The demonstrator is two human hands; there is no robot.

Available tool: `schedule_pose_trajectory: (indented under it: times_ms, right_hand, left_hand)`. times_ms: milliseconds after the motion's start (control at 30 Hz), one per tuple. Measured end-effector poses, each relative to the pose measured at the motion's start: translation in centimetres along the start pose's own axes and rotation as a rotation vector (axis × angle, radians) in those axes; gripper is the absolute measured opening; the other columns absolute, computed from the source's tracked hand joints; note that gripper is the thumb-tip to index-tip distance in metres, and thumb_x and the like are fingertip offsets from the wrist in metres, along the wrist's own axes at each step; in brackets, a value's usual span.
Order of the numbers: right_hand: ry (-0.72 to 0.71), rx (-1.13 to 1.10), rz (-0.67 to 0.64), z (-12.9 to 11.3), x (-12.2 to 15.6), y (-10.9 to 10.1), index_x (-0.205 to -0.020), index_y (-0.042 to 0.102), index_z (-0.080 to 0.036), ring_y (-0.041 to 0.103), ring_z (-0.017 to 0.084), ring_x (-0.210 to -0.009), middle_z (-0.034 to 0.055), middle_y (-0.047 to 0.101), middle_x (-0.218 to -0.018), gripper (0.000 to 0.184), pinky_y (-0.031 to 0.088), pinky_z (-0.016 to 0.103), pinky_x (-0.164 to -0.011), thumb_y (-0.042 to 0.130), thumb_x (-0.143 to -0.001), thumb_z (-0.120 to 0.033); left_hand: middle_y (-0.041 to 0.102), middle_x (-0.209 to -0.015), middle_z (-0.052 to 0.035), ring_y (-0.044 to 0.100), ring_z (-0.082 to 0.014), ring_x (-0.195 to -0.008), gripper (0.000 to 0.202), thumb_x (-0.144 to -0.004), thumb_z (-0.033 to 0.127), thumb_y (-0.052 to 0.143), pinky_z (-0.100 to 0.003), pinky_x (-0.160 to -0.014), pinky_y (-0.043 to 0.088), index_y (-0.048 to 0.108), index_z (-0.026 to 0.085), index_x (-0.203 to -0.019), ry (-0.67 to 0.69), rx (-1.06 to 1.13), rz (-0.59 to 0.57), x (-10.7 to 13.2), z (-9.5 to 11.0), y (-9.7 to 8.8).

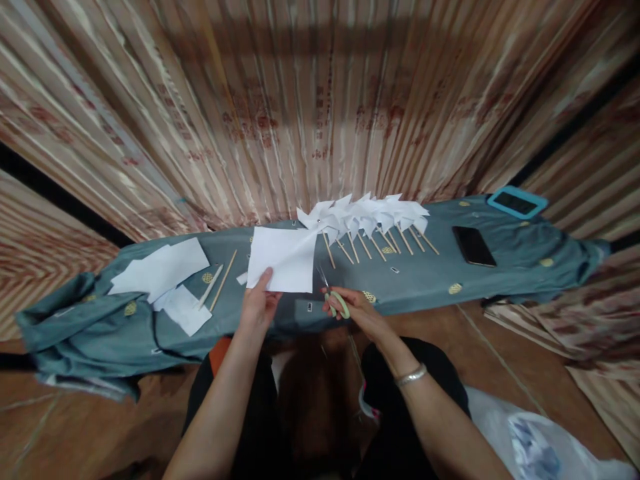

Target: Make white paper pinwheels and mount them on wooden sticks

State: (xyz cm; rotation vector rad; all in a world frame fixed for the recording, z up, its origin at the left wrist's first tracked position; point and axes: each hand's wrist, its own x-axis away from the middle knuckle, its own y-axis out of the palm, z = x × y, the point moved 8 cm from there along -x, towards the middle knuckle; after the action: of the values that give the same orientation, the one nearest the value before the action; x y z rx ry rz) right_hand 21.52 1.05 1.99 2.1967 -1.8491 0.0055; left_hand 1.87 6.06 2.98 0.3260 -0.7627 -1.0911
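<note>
Head view is showing the left hand (pixel 261 299) pinching the near edge of a white paper sheet (pixel 281 259) between thumb and fingers, the thumb lying on top. This sheet is sitting at the middle of a long surface covered by a grey-green cloth (pixel 425 287), its far right corner reaching toward the leftmost of a row of white paper pinwheels (pixel 367 219). Just right of the sheet, the right hand (pixel 354 307) is holding scissors (pixel 329 293) by their green handles, fingers curling around them, the blades pointing to the far side. Wooden sticks (pixel 364 245) are extending from the pinwheels toward the near side. Farther right, a dark phone (pixel 474 247) is lying flat, and a blue-framed device (pixel 518 202) is resting near the far right edge. Well to the left, more paper sheets (pixel 161 268) are overlapping, while a loose wooden stick (pixel 223 281) and a pale slim rod (pixel 211 285) are lying between them and the held sheet. Patterned curtains (pixel 320 100) are hanging behind.
</note>
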Motion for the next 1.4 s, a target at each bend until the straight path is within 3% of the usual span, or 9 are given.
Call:
schedule_pose_trajectory:
  times_ms: [200, 400, 500, 667, 933, 1133, 1400]
  right_hand:
    - [-0.038, -0.006, 0.018, -0.5, -0.2, -0.1, -0.093, 0.071, -0.020, 0.057, 0.011, -0.062, -0.0010, 0.067, -0.071, 0.050, 0.040, 0.022, -0.054, 0.074, -0.065, -0.061]
    - [-0.036, -0.041, 0.048, -1.2, -1.2, 0.5, -0.094, 0.070, -0.020, 0.058, 0.010, -0.062, -0.0012, 0.066, -0.071, 0.052, 0.039, 0.021, -0.054, 0.073, -0.065, -0.063]
    - [-0.023, -0.077, 0.060, -1.1, -1.9, 1.0, -0.093, 0.070, -0.018, 0.059, 0.009, -0.060, -0.0005, 0.067, -0.070, 0.051, 0.039, 0.020, -0.052, 0.073, -0.067, -0.062]
    - [0.019, -0.165, 0.109, 0.0, -2.6, 1.9, -0.096, 0.068, -0.016, 0.062, 0.011, -0.058, 0.0008, 0.068, -0.067, 0.050, 0.032, 0.019, -0.044, 0.076, -0.066, -0.056]
    - [0.147, -0.197, 0.122, 2.0, -2.3, 2.6, -0.099, 0.066, -0.017, 0.067, 0.016, -0.066, 0.0035, 0.071, -0.074, 0.054, 0.032, 0.018, -0.042, 0.083, -0.060, -0.050]
    - [0.124, -0.082, 0.041, 2.7, -1.7, 3.0, -0.100, 0.068, -0.016, 0.061, 0.013, -0.057, 0.0044, 0.070, -0.072, 0.053, 0.032, 0.019, -0.041, 0.079, -0.065, -0.054]
    - [0.028, 0.060, -0.070, 3.6, -0.9, 2.8, -0.110, 0.068, -0.017, 0.063, 0.014, -0.066, 0.0082, 0.072, -0.083, 0.052, 0.045, 0.023, -0.053, 0.071, -0.075, -0.054]
  left_hand:
    - [0.076, -0.094, -0.0053, 0.072, -0.0140, -0.082, 0.025, -0.083, 0.004, 0.061, -0.028, -0.085, 0.058, 0.069, 0.016, -0.103, 0.044, -0.001, -0.103, 0.4, 1.5, 2.9]
    - [0.076, -0.088, -0.0027, 0.071, -0.0114, -0.077, 0.026, -0.085, 0.002, 0.055, -0.025, -0.084, 0.058, 0.069, 0.017, -0.102, 0.016, -0.017, -0.165, -1.7, 2.2, 4.6]
    - [0.076, -0.087, -0.0021, 0.071, -0.0121, -0.076, 0.028, -0.084, 0.002, 0.058, -0.025, -0.083, 0.058, 0.068, 0.018, -0.104, 0.015, -0.023, -0.144, -2.8, 2.4, 4.3]
    - [0.076, -0.089, -0.0033, 0.071, -0.0131, -0.081, 0.023, -0.082, 0.001, 0.060, -0.027, -0.088, 0.056, 0.069, 0.017, -0.096, 0.016, 0.009, -0.061, -3.9, 2.3, 2.4]
    - [0.076, -0.086, -0.0050, 0.072, -0.0166, -0.087, 0.016, -0.076, 0.002, 0.067, -0.029, -0.093, 0.053, 0.069, 0.014, -0.085, 0.082, 0.041, -0.070, -5.4, 3.6, 0.5]
    - [0.076, -0.082, -0.0028, 0.072, -0.0194, -0.088, 0.017, -0.072, 0.004, 0.070, -0.032, -0.089, 0.056, 0.069, 0.017, -0.082, 0.110, 0.003, -0.107, -5.6, 3.5, 0.7]
    - [0.076, -0.082, -0.0026, 0.071, -0.0219, -0.095, 0.018, -0.068, 0.007, 0.073, -0.033, -0.086, 0.056, 0.067, 0.021, -0.078, 0.120, -0.032, -0.108, -5.6, 3.4, 0.8]
